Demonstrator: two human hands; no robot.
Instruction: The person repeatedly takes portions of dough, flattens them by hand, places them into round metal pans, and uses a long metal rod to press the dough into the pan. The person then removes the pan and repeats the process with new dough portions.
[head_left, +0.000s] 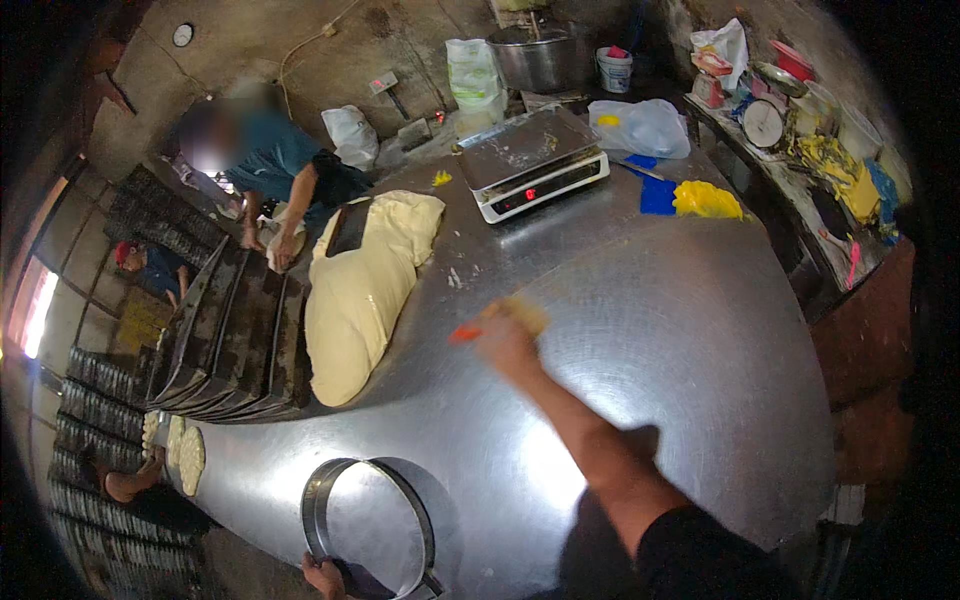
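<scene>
My right hand, blurred by motion, is closed on a brush with pale bristles and an orange part, over the steel tabletop. At the near edge my left hand grips the rim of a round metal hoop, perhaps a sieve frame, tilted on the table; its fingers are partly hidden. A large mass of pale dough lies left of my right hand. Beyond stands a digital scale. Yellow fat or margarine sits on a blue sheet at the back right.
Stacked dark baking trays stand left of the dough, with a co-worker behind them. Other people are at the far left, one near flattened dough pieces. A plastic bag lies beside the scale. A side shelf holds a dial scale.
</scene>
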